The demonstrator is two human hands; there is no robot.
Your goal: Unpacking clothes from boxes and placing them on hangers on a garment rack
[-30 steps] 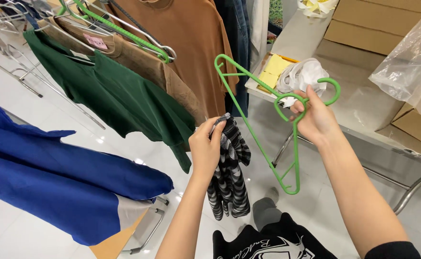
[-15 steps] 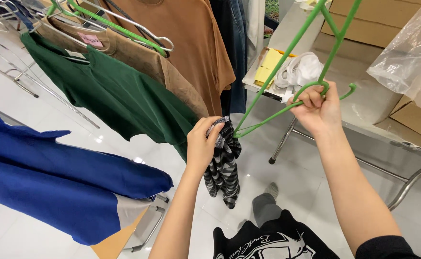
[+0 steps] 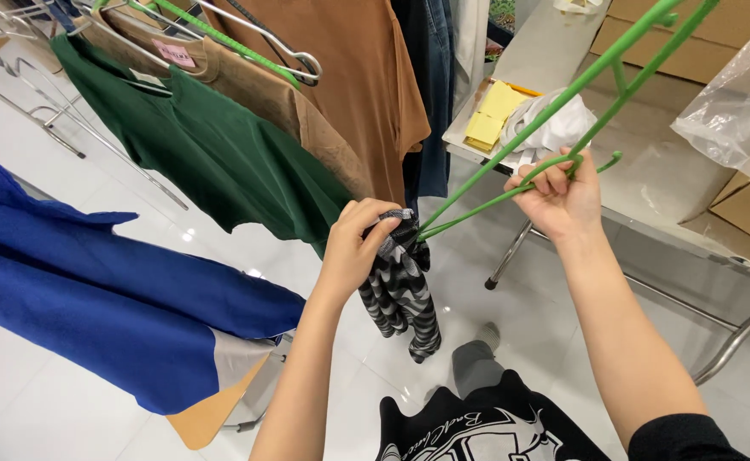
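My left hand (image 3: 359,246) grips the top of a black-and-grey striped garment (image 3: 402,290) that hangs down from it. My right hand (image 3: 558,193) is closed around the hook end of a green plastic hanger (image 3: 563,98), which is tilted up and away to the upper right. One corner of the hanger pokes into the bunched top of the striped garment, right beside my left fingers.
A rack on the left carries a green shirt (image 3: 221,154), brown shirts (image 3: 366,77) and a blue garment (image 3: 93,299) on hangers. A metal table (image 3: 648,196) on the right holds yellow paper (image 3: 494,115), a white cloth, cardboard boxes (image 3: 691,51) and a clear plastic bag (image 3: 733,111).
The hanger has swung from hanging down in front of me to pointing up and right. Its corner has gone into the striped garment, which my left hand has lifted slightly.
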